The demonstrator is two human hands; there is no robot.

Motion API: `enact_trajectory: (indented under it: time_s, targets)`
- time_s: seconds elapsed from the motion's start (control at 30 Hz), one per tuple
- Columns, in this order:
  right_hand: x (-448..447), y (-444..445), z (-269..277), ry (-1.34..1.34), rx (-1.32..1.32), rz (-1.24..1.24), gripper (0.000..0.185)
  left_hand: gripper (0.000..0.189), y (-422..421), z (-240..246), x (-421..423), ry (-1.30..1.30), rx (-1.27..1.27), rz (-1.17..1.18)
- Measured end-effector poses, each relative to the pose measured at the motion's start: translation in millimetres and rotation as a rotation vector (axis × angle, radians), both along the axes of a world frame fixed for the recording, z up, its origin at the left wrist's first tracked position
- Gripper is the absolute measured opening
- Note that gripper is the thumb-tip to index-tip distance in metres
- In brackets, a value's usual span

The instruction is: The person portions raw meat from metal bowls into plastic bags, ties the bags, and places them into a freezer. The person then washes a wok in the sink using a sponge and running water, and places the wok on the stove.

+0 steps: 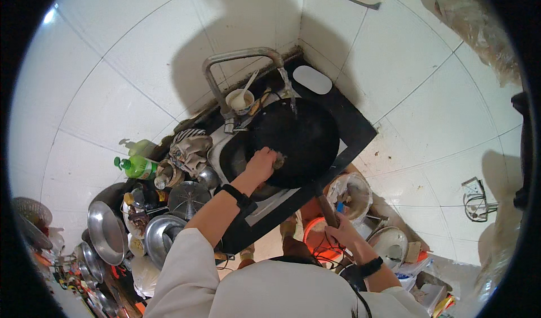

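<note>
A black wok (306, 144) rests tilted or flat over the sink (229, 159); I cannot tell which. My right hand (345, 232) grips its wooden handle (326, 208) beyond the counter's front edge. Inside the wok, near its left side, my left hand (260, 165) presses a wire scouring pad (279, 161) against the surface. Fingertips of that hand are partly hidden. From the curved metal faucet (243, 53), a stream of water (289, 87) runs into the wok.
Behind the sink stand a cup (239, 101) with a spoon and a white oval lid or dish (312, 79). Left are crumpled rags (191, 149), a green bottle (139, 166) and metal bowls (107, 233). Below right are a lined bin (351, 193) and an orange bucket (318, 237).
</note>
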State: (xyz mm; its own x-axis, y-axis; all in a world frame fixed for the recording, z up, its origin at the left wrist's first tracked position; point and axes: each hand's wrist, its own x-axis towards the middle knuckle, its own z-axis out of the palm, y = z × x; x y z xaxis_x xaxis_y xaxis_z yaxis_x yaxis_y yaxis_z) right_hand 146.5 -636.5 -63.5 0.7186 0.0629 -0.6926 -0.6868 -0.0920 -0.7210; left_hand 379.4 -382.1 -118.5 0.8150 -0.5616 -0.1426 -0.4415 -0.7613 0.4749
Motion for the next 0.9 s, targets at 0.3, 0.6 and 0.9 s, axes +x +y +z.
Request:
enact_trajectory:
  time_s: [0.3, 0.6, 0.9]
  targets:
    - [14.1, -9.3, -29.9, 0.063, 0.019, 0.073, 0.03, 0.031, -28.4, -77.6, 61.4, -0.011, 0.474, -0.031]
    - [18.3, -16.8, -36.7, 0.021, -0.023, 0.203, 0.044, 0.044, -153.9, -113.5, 54.7, 0.225, -0.234, -0.306]
    - [19.7, -20.8, -35.8, 0.028, -0.052, 0.223, 0.046, 0.046, -50.3, -133.4, 90.9, 0.026, 0.612, -0.296]
